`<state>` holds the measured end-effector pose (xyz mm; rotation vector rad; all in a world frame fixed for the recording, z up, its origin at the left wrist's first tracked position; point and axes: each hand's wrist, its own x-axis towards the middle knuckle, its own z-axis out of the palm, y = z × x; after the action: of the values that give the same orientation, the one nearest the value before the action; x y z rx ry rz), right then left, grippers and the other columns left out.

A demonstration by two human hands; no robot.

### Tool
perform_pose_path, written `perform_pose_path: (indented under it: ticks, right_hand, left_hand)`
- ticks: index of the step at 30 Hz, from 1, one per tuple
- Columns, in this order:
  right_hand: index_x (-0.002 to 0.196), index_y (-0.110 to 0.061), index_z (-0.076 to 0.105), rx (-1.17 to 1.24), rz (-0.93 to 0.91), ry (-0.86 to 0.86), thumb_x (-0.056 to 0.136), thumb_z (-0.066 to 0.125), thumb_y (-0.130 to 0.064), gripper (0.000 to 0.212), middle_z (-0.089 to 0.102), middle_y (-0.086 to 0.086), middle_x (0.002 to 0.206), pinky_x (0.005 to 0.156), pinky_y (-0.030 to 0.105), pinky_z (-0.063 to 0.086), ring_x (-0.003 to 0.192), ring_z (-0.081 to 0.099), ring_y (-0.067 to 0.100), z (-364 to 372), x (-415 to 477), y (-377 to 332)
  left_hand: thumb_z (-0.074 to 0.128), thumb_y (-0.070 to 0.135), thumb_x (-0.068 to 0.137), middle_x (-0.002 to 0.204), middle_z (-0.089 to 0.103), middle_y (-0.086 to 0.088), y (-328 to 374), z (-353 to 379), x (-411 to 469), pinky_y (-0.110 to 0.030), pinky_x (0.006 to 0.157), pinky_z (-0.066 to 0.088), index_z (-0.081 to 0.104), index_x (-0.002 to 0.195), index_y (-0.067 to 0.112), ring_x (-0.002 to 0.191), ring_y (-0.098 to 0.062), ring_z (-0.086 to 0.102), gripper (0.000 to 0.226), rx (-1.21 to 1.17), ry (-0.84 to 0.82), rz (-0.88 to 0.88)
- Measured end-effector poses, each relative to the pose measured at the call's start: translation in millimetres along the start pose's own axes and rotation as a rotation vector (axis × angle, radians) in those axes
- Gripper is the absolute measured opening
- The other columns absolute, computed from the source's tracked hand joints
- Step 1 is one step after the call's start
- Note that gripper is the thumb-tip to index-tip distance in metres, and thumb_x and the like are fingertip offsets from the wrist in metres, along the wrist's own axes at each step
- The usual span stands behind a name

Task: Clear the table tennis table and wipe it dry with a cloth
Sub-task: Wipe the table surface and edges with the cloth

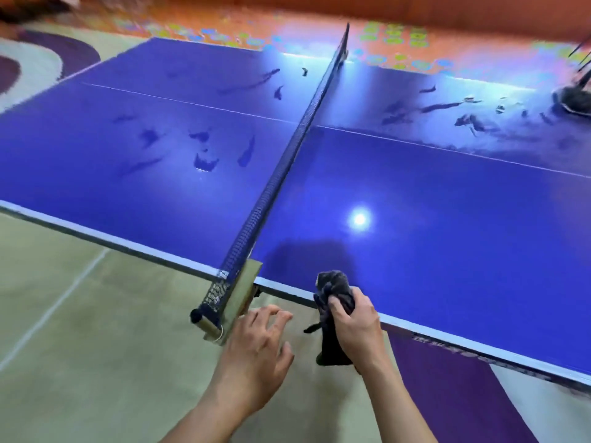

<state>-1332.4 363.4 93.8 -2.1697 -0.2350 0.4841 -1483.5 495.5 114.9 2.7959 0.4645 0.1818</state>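
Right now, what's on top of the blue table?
Dark wet patches both sides of the net, and a blurred dark object at the far right. The cloth in the right hand hides a bit of the near edge.

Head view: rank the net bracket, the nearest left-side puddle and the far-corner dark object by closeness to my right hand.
1. Net bracket, near edge, just left of the right hand.
2. Puddle, mid-table, left of the net.
3. Dark object, far right corner.
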Motion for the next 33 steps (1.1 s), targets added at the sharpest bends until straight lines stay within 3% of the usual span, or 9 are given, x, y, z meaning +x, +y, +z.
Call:
perform_pose_path:
  ticks: [6,13,19,23,27,30,33]
  right_hand:
    - [0.104,-0.026,0.064,0.018,-0.102,-0.048,0.092,0.068,-0.033,0.015,0.062,0.003,0.101,0.078,0.03,0.04,0.094,0.059,0.021,68.3,-23.3,-110.5]
    - [0.105,-0.027,0.065,0.023,-0.187,-0.053,0.09,0.068,-0.033,0.017,0.061,0.001,0.1,0.081,0.03,0.043,0.096,0.059,0.021,154.7,-37.3,-201.5]
    - [0.105,-0.026,0.065,-0.079,-0.172,-0.073,0.089,0.063,-0.04,0.021,0.059,0.003,0.099,0.082,0.034,0.045,0.098,0.058,0.024,215.5,-19.1,-233.5]
    - [0.109,-0.027,0.065,-0.172,-0.132,-0.067,0.085,0.061,-0.044,0.03,0.053,0.003,0.099,0.096,0.044,0.047,0.103,0.056,0.03,255.7,17.0,-234.5]
    - [0.112,-0.023,0.064,-0.347,-0.135,0.034,0.086,0.063,-0.042,0.033,0.049,0.002,0.1,0.095,0.042,0.038,0.105,0.05,0.03,285.4,68.5,-230.2]
    - [0.133,-0.026,0.055,-0.449,-0.105,0.082,0.091,0.057,-0.048,0.047,0.052,0.008,0.125,0.099,0.044,0.033,0.119,0.047,0.032,311.1,106.6,-217.8]
    - [0.161,-0.03,0.013,-0.613,0.105,-0.172,0.097,0.047,-0.056,0.077,0.018,0.014,0.165,0.118,0.051,0.022,0.15,0.023,0.034,338.1,134.2,-196.6]
  left_hand:
    - [0.048,0.036,0.084,0.108,0.061,0.005,-88.2,-77.3,-21.9,-0.037,0.08,0.053,0.061,0.116,0.026,0.089,-0.022,0.059,0.036,-0.012,0.082,-0.071]
    - [0.04,0.041,0.088,0.111,0.062,0.005,-188.3,-122.4,-39.7,-0.037,0.085,0.051,0.064,0.117,0.025,0.095,-0.022,0.059,0.041,-0.009,0.103,-0.151]
    - [0.044,0.038,0.084,0.103,0.066,0.004,-251.8,-113.7,-36.6,-0.037,0.078,0.053,0.069,0.107,0.023,0.086,-0.023,0.061,0.038,0.001,0.125,-0.186]
    - [0.043,0.04,0.084,0.103,0.065,0.004,-289.2,-95.5,-15.5,-0.038,0.08,0.053,0.068,0.108,0.024,0.088,-0.024,0.061,0.039,0.003,0.039,-0.224]
    - [0.041,0.043,0.084,0.105,0.064,0.005,-322.2,-75.8,16.3,-0.037,0.083,0.053,0.067,0.11,0.025,0.093,-0.022,0.06,0.041,0.034,-0.064,-0.212]
    - [0.037,0.044,0.086,0.11,0.063,0.006,-346.1,-60.9,41.7,-0.038,0.088,0.05,0.066,0.115,0.026,0.102,-0.022,0.057,0.045,0.033,-0.188,-0.198]
    - [0.041,0.042,0.083,0.101,0.065,0.005,-368.3,-46.3,66.7,-0.038,0.081,0.054,0.068,0.107,0.025,0.093,-0.023,0.062,0.039,0.06,-0.247,-0.153]
